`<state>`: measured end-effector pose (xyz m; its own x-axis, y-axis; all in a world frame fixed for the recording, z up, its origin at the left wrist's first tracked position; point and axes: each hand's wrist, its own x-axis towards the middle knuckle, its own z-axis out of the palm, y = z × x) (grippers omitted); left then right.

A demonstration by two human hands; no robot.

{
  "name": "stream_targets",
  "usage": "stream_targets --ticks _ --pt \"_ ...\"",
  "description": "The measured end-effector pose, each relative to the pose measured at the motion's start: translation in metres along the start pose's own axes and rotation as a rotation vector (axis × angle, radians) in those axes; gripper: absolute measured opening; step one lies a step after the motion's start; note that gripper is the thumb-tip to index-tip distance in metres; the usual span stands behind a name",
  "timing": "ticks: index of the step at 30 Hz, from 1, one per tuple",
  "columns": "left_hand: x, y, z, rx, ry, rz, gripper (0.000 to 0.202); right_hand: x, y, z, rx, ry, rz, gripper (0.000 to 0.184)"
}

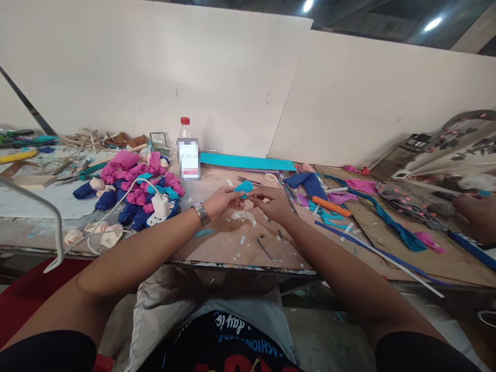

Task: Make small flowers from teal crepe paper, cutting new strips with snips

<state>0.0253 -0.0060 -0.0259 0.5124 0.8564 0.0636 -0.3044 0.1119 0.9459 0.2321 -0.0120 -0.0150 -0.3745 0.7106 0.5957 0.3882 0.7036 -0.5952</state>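
Just above the table, a small crumpled piece of turquoise crepe paper (243,188) is pinched between the thumb and fingers of my left hand (222,203). My right hand (274,202) meets it from the other side, its thumb and forefinger closed at the paper's right edge. Below both hands, scraps and whitish smears mark the tabletop (217,248). To the left lies a heap of pink, navy and turquoise crepe paper bundles (135,181). A strip of navy paper (306,182) and an orange-handled cutter (331,206) lie to the right of my right hand.
A red-capped bottle (185,129) stands behind my left hand. A white power strip (155,219) with a plugged-in charger (160,204) sits by the heap. Long turquoise sheets (248,161) lie along the white partition (155,67). Another person's hand (475,214) is at far right.
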Motion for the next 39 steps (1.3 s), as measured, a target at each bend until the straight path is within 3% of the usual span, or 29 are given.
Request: stream_targets --ticks 6,17,27,32,39 --pt "0.001 -0.002 -0.003 0.057 0.033 0.049 0.041 0.002 -0.001 -0.002 -0.03 -0.041 0.028 0.025" --pt "0.003 -0.002 -0.004 0.047 0.093 0.008 0.038 0.002 0.0 -0.001 -0.021 -0.021 0.025 0.025" --pt "0.003 -0.003 -0.007 0.406 0.046 0.208 0.051 -0.001 0.002 0.004 0.081 -0.009 0.173 0.03" --pt "0.004 -0.006 -0.009 0.55 0.042 0.276 0.054 0.0 0.003 0.007 0.274 0.045 0.244 0.046" --pt "0.002 -0.008 -0.007 0.641 0.026 0.339 0.046 0.003 -0.003 0.008 0.389 0.005 0.304 0.069"
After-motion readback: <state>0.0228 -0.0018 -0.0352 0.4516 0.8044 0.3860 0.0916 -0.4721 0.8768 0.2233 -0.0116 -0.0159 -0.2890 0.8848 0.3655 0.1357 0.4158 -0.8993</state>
